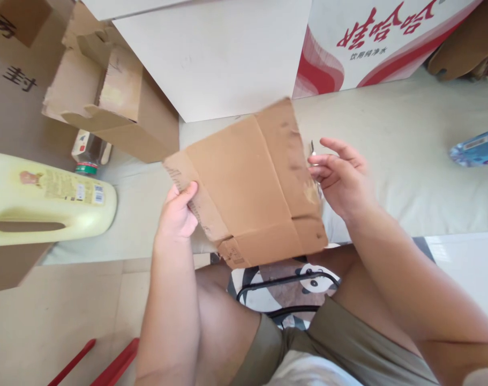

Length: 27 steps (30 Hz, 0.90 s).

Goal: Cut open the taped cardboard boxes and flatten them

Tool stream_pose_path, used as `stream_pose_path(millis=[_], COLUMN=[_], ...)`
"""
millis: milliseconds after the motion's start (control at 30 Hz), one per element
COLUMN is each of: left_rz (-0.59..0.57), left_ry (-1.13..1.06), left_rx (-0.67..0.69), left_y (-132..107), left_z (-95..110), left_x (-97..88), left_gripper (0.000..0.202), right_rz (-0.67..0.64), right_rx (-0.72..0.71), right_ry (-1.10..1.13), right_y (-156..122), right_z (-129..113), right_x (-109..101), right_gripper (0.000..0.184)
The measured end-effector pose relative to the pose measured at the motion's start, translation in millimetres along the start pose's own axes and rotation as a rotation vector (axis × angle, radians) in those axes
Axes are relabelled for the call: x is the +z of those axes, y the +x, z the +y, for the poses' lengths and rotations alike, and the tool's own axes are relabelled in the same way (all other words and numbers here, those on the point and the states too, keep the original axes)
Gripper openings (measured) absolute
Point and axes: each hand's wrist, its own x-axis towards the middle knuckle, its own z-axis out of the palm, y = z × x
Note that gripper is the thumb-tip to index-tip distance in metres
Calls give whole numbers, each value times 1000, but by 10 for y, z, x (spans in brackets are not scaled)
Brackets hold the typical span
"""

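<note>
A creased brown cardboard piece [235, 177] with torn, ragged edges is held up above my lap, tilted. My left hand [180, 212] grips its left edge, thumb on top and fingers hidden underneath. At the right edge of the cardboard, my right hand [342, 179] pinches a small pointed metal tool [313, 147] with a dark tip pointing away from me. Most of that tool is covered by my fingers, so its exact kind does not show. I cannot tell whether my right hand touches the cardboard.
White cartons [223, 59] stand behind the cardboard, one with red lettering [384, 27]. To the left are an open brown box [147, 112], a dark bottle [91, 150] and a pale yellow jug [67, 198]. A blue plastic pack [477, 147] lies at right on the cloth-covered surface [412, 177].
</note>
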Motion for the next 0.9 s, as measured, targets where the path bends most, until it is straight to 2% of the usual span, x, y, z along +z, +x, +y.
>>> stream_pose_path(millis=[67, 133, 233, 300, 433, 567, 633, 767, 900], left_rz=[57, 86, 92, 97, 106, 92, 86, 89, 87], left_ry=[-88, -174, -249, -272, -292, -221, -201, -215, -370], left_rx=[111, 188, 211, 189, 148, 136, 123, 68, 94], left_y=[47, 90, 132, 148, 179, 208, 200, 125, 54], left_z=[27, 47, 38, 10, -44, -60, -59, -12, 109], left_x=[-45, -73, -52, -4, 52, 1, -3, 112, 227], left_gripper=[30, 25, 21, 20, 17, 17, 18, 23, 27], right_rz=[57, 77, 82, 7, -258, -356, -321, -146, -64], right_rx=[12, 7, -27, -7, 111, 74, 73, 110, 76], right_ry=[-2, -19, -44, -23, 6, 85, 54, -96, -41], right_y=[63, 119, 135, 84, -83, -186, -224, -332, -422], right_z=[-10, 13, 85, 107, -3, -149, -160, -159, -318], right_x=[-69, -121, -108, -38, 122, 156, 141, 166, 244], right_gripper=[33, 33, 40, 43, 40, 45, 50, 56, 65])
